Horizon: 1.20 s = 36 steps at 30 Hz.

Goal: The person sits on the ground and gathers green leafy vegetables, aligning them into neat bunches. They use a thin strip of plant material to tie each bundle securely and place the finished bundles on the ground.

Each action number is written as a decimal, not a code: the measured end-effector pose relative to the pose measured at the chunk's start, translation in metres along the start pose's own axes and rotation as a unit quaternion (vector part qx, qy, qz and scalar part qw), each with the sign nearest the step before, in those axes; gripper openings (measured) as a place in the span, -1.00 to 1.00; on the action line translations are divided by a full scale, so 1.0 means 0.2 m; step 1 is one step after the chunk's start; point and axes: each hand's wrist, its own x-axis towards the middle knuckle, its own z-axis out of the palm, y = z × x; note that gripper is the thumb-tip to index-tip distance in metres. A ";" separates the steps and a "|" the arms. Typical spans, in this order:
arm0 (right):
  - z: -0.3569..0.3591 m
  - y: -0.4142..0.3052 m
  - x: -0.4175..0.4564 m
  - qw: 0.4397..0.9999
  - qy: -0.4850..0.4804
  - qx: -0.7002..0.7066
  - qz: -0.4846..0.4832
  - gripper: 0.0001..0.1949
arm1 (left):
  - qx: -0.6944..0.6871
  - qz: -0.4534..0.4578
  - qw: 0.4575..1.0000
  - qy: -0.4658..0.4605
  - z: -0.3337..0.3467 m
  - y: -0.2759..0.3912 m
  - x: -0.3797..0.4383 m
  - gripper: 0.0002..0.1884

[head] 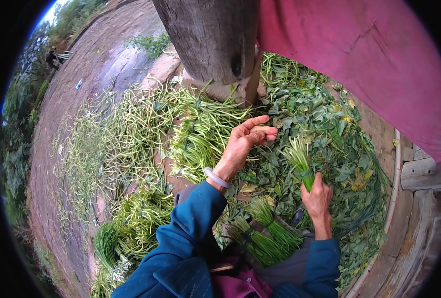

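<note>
My right hand point(317, 193) is closed around a bundle of thin green stalks point(298, 158), pale ends pointing up and away from me. A dark green tie circles the bundle just above my fist. My left hand point(244, 140) is raised to the left of it, fingers partly extended, with nothing seen in it. A pale bracelet point(216, 178) rings that wrist. On my lap lie two more tied bundles of green stalks point(267, 219). Below and beyond my left hand, several tied bundles of lighter green stems point(194, 138) lie stacked on the ground.
A wooden post point(213, 41) on a stone base point(239, 91) rises ahead. Leafy vines point(339, 149) cover the ground to the right, loose stems point(112, 149) the left. Pink cloth point(358, 56) hangs at upper right. Wooden planks point(410, 231) border the right. A distant person point(51, 59) is far left.
</note>
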 end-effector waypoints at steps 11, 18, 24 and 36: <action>0.02 0.02 0.01 0.999 0.011 0.041 0.025 -0.64 | 0.139 -0.060 0.988 -0.026 0.00 0.00 -0.02 -0.63; 0.00 0.03 0.00 0.999 0.015 -0.034 -0.023 -0.47 | 0.243 0.032 0.964 -0.102 0.08 -0.02 -0.05 -0.81; -0.02 0.00 0.01 0.996 0.014 -0.074 -0.049 -0.46 | 0.312 0.010 0.943 -0.118 0.10 -0.03 -0.05 -0.80; -0.01 0.01 0.00 0.998 -0.022 -0.043 -0.048 -0.47 | 0.340 0.096 0.933 -0.073 0.05 -0.07 -0.03 -0.82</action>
